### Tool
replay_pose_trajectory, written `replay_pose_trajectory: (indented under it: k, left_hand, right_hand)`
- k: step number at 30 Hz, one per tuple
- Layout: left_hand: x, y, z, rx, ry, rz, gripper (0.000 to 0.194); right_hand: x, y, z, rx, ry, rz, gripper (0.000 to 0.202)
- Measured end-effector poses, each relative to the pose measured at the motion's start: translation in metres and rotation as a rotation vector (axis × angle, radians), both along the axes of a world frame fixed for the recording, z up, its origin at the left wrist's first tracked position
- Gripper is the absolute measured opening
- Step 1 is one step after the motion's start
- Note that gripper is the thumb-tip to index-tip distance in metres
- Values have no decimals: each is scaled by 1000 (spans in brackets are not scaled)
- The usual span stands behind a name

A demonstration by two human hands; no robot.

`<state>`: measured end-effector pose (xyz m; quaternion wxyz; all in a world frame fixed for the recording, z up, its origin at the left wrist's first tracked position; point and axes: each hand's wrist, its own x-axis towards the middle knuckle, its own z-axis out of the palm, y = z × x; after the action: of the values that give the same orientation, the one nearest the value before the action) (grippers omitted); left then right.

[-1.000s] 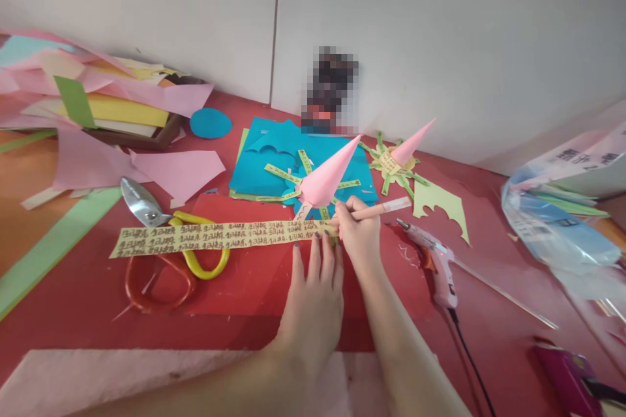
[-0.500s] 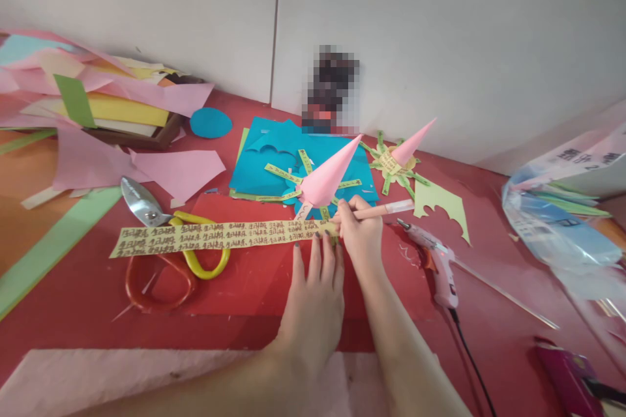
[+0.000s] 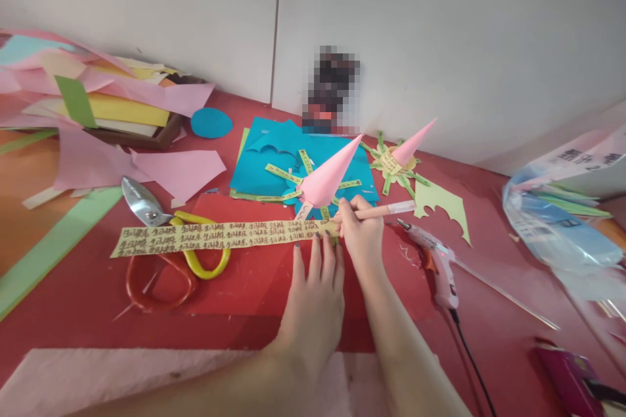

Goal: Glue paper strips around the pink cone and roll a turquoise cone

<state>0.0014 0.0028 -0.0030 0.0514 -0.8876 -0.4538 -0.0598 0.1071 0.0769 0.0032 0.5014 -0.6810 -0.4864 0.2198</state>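
A long pale yellow paper strip (image 3: 235, 234) covered in rows of handwritten characters lies across the red sheet and over the scissors' handles. My left hand (image 3: 315, 300) rests flat on its right end, fingers stretched out. My right hand (image 3: 360, 234) grips a pen (image 3: 376, 210) against that same end; the tip is hidden by the fingers. Just behind stands a pink paper cone (image 3: 325, 179) on a blue base, with written yellow-green strips spreading out round it. The large scissors (image 3: 161, 293) have one red and one yellow handle.
Right of my hands lies a pink hot glue gun (image 3: 433, 254) with a cord. A second pink cone (image 3: 413, 143) stands on a flower-shaped base behind. Coloured paper (image 3: 102, 107) piles up in a tray at left. A plastic bag (image 3: 552, 208) sits far right.
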Motion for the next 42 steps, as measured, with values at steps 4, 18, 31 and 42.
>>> replay_pose_trajectory:
  k: [4, 18, 31, 42]
  left_hand:
    - [0, 0, 0, -3, 10, 4, 54]
    - [0, 1, 3, -18, 13, 1, 55]
    - [0, 1, 3, -18, 9, 5, 55]
    - [0, 1, 2, -26, 3, -2, 55]
  right_hand:
    - [-1, 0, 1, -14, -9, -1, 30]
    - [-1, -1, 2, 1, -18, -29, 28]
    - [-1, -1, 1, -13, -44, -77, 25]
    - [0, 0, 0, -15, -40, -69, 24]
